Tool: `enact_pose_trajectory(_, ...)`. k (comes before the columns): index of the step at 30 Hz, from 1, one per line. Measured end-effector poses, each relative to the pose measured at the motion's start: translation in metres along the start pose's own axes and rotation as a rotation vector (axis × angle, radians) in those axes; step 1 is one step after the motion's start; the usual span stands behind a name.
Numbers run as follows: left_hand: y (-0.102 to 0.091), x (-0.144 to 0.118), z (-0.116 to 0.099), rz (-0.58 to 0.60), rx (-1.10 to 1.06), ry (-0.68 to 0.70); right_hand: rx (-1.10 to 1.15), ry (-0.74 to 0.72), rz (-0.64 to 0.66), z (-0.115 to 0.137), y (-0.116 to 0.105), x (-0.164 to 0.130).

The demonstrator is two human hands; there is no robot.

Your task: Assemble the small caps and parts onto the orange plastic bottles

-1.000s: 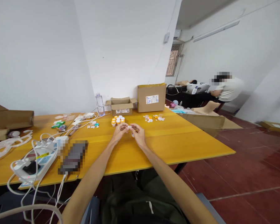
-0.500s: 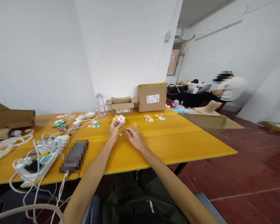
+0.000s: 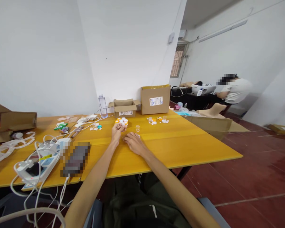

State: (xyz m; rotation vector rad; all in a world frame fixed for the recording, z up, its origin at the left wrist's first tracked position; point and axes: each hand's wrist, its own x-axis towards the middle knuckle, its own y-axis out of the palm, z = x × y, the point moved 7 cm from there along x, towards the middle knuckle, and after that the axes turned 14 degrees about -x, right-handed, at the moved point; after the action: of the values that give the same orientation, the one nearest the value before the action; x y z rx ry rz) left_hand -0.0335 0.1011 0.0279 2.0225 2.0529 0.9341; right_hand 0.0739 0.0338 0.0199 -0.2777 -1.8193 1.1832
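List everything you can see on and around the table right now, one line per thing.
table: one, yellow, across the foreground
small jars: a cluster, orange and white, behind the left hand
clear cup: one, transparent, just beyond the right hand
loose caps: several, white and orange, before the tall box
open box: one, brown cardboard, centre back
tall box: one, brown cardboard, right of the open box
water bottle: one, clear, by the wall
power strip: one, white, left front, tangled with white cables
side box: one, brown, far left
co-worker: one, white shirt, seated at a far desk
left hand: raised, fingers pinching a small white piece
right hand: lowered to the tabletop, fingers curled
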Motion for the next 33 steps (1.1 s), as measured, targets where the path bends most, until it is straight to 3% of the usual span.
enact_pose_trajectory(9,0.001,0.001,0.002,0.019,0.015,-0.017,0.058,0.012,-0.028,-0.002,0.003,0.001)
enact_pose_trajectory(14,0.007,0.0,0.0,0.053,0.061,-0.01,0.181,0.206,-0.11,-0.017,0.002,-0.001)
enact_pose_trajectory(22,0.013,-0.004,0.001,0.118,0.127,-0.025,0.482,0.447,-0.407,-0.044,-0.012,-0.009)
enact_pose_trajectory(28,0.02,-0.007,0.003,0.17,0.157,-0.049,0.628,0.595,-0.437,-0.056,-0.004,-0.014)
enact_pose_trajectory(33,0.026,-0.01,0.003,0.218,0.167,-0.073,0.667,0.592,-0.454,-0.056,-0.01,-0.014)
